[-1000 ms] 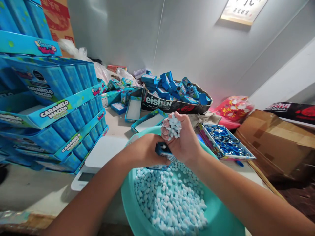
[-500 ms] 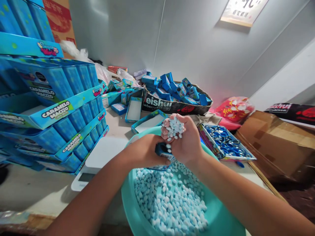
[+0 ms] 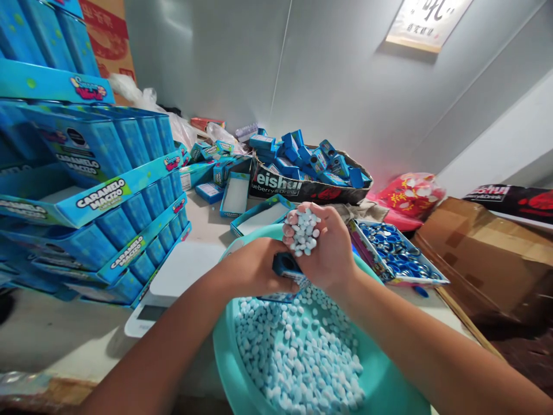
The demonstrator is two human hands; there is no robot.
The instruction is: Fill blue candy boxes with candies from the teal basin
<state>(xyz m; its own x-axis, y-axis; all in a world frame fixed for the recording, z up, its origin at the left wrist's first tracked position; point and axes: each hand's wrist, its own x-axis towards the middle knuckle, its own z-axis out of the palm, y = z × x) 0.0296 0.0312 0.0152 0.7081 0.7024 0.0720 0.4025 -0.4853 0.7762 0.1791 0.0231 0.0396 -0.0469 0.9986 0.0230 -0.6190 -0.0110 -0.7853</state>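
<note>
Candies (image 3: 309, 366) in teal basin (image 3: 389, 377); left hand (image 3: 261, 265) grips blue box (image 3: 283, 263), right hand (image 3: 328, 251) cups more.

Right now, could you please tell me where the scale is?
In the head view, the scale sits on the left, between the stacked trays and the basin.

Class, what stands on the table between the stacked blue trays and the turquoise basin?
A white scale stands between the stacked blue trays and the turquoise basin, as the head view shows.
</note>
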